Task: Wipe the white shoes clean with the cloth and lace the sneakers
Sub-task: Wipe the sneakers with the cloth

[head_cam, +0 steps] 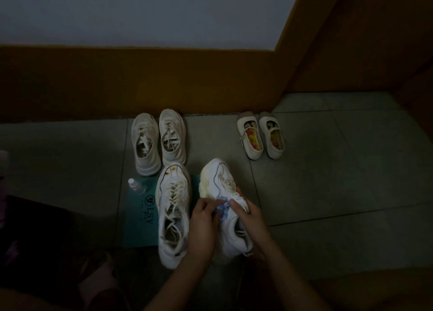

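now | left hand [203,218] pinches cloth [222,209] | right hand [251,214] grips sneaker [216,178]

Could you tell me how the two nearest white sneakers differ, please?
The left sneaker stands flat on its sole, untouched; the right sneaker is tilted sideways, gripped by the right hand while the left hand holds the cloth on it. The left sneaker's toe shows brown spots; the right sneaker's, a yellowish smear. Both are white, with laces.

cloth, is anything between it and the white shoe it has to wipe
Nothing visible does. The cloth lies right against the side of the tilted white sneaker, pinched by the left hand, while the right hand holds that shoe.
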{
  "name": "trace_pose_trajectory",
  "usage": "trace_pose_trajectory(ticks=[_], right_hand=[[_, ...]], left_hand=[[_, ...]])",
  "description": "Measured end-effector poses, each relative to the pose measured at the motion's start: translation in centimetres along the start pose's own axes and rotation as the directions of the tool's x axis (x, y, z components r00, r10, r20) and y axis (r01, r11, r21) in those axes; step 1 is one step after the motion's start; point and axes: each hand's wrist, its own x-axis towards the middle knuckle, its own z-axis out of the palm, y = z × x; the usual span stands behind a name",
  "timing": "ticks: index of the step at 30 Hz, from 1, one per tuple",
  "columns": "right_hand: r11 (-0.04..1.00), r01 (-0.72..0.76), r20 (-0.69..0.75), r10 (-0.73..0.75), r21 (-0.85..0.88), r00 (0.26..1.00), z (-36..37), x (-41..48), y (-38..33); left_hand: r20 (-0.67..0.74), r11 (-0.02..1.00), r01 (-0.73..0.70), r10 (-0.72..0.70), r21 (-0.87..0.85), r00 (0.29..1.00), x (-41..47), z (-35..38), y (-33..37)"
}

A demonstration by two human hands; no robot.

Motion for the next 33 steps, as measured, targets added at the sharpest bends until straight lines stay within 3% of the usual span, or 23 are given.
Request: trace_pose_trajectory(ticks=[3, 9, 24, 33], right_hand=[[0.999, -0.037, -0.060, 0.037, 0.002, 0.998, 0.1, 0.3, 0.5], [0.999, -0.047, 0.087, 0.045, 0.023, 0.995, -0.7, -0.7, -0.4], [0.999, -0.015, 0.058, 0.012, 0.046, 0.998, 0.1, -1.2, -0.6], [0.999, 0.031, 0.045, -0.033, 0.036, 0.998, 0.4, -1.5, -0.9]], left_hand=[[0.017, 1.000, -0.007, 0.008, -0.029, 1.000, -0.9, 0.2, -0.1], [0.047, 0.999, -0.019, 0.017, 0.048, 0.999, -2.9, 0.3, -0.3], [0.088, 0.999, -0.024, 0.021, 0.038, 0.996, -5.5, -0.5, -0.6], [0.078, 0.998, 0.050, -0.047, -0.028, 0.996, -8.0, -0.3, -0.7]])
